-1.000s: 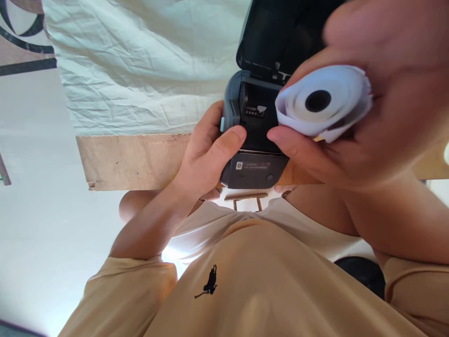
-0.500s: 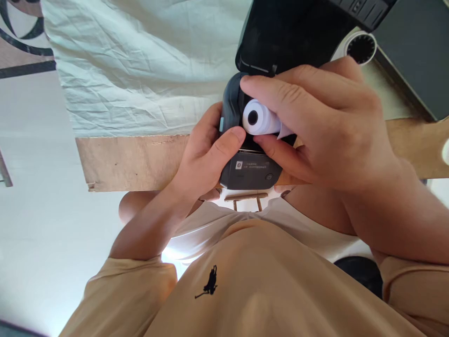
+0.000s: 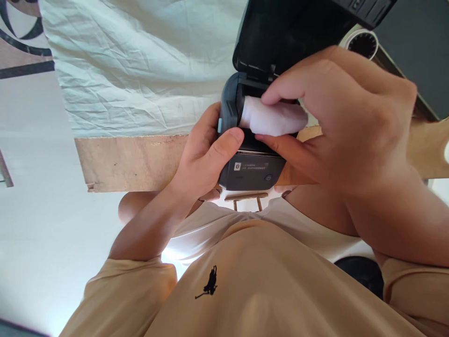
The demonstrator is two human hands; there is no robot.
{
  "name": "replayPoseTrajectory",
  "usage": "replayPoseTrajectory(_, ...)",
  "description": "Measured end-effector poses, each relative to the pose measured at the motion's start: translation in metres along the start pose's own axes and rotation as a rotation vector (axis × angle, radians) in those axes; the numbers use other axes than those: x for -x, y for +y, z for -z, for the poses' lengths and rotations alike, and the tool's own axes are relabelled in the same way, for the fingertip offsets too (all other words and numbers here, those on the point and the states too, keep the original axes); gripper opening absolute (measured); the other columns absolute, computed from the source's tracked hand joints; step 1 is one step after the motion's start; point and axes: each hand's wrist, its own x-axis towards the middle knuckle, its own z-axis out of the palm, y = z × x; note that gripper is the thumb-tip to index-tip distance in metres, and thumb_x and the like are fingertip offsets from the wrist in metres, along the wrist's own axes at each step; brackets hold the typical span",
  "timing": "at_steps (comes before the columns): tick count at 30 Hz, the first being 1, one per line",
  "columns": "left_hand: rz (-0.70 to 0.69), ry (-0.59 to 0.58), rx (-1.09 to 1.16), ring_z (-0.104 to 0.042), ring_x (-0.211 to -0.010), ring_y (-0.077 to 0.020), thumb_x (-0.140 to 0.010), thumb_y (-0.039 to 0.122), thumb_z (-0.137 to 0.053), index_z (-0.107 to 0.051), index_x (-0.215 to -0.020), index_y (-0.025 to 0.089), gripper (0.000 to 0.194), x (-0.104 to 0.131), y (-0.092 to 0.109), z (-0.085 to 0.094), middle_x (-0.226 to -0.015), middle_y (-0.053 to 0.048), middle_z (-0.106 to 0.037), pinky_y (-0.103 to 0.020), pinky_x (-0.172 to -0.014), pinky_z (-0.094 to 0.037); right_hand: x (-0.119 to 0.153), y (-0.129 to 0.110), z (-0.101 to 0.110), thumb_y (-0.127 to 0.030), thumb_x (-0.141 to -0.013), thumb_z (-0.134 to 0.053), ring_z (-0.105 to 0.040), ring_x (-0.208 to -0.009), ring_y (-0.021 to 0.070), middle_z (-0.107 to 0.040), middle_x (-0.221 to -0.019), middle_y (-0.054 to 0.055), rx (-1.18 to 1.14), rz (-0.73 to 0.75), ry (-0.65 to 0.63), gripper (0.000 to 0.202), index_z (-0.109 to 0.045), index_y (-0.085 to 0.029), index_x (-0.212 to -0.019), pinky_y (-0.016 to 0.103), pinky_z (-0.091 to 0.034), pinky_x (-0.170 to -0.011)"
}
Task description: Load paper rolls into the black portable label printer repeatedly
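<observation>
A small dark printer (image 3: 254,171) with its black lid (image 3: 277,37) raised sits at the table's front edge. My left hand (image 3: 206,150) grips its left side, thumb on the rim of the open compartment. A white paper roll (image 3: 273,117) lies partly in that compartment, its side facing up and its right end sticking out past the printer. My right hand (image 3: 343,121) holds the roll between the thumb below and a bent finger above.
Pale green cloth (image 3: 147,65) covers the table behind a bare wooden edge (image 3: 133,164). At the back right are a round white-rimmed object with a dark face (image 3: 363,44) and a large dark flat panel (image 3: 417,51).
The paper roll has turned, so its round end with the dark core no longer shows and its side does. My right hand has shifted right, its fingers more bent. My left hand stays in place.
</observation>
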Motion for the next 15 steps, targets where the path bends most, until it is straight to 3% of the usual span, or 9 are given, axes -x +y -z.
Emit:
replayPoseTrajectory(3,0.092,0.037,-0.031,-0.082,-0.088,-0.0251,-0.082,0.083,-0.101,-0.079,-0.116,0.020,0.074,0.0007,0.0016,0.0001,-0.092,-0.003,-0.078,-0.032,-0.063,-0.059,0.0017,0.0016,0.0004,-0.029,-0.117,-0.058,-0.077,-0.111,0.0156,-0.077,-0.125,-0.001,-0.040,0.014,-0.021,0.010,-0.063,-0.026,-0.126,0.033,-0.051,-0.088)
replayPoseTrajectory(6,0.036,0.019,-0.002,-0.084,-0.090,-0.0278,-0.083,0.082,-0.101,-0.081,-0.116,0.021,0.073,0.0008,-0.0005,0.0010,-0.093,-0.003,-0.081,-0.033,-0.064,-0.059,0.0034,0.0023,-0.0001,-0.026,-0.117,-0.055,-0.079,-0.110,0.0189,-0.077,-0.120,-0.001,-0.030,0.006,-0.016,0.011,-0.064,-0.027,-0.123,0.036,-0.053,-0.089)
replayPoseTrajectory(10,0.033,0.018,-0.004,-0.087,-0.099,-0.0332,-0.086,0.079,-0.100,-0.083,-0.123,0.018,0.074,-0.0001,-0.0029,0.0013,-0.099,-0.007,-0.085,-0.035,-0.067,-0.063,0.0038,0.0013,-0.0010,-0.026,-0.115,-0.060,-0.081,-0.115,0.0215,-0.079,-0.132,-0.001,-0.007,-0.002,-0.039,0.018,-0.062,-0.028,-0.132,0.037,-0.053,-0.087)
replayPoseTrajectory(15,0.078,0.004,0.053,-0.088,-0.093,-0.0342,-0.074,0.082,-0.106,-0.084,-0.118,0.019,0.080,-0.0011,-0.0054,-0.0001,-0.098,-0.007,-0.084,-0.033,-0.063,-0.066,0.0025,0.0013,-0.0017,-0.033,-0.115,-0.064,-0.076,-0.103,0.0193,-0.080,-0.113,-0.001,0.022,-0.010,-0.063,0.012,-0.066,-0.027,-0.126,0.036,-0.049,-0.082)
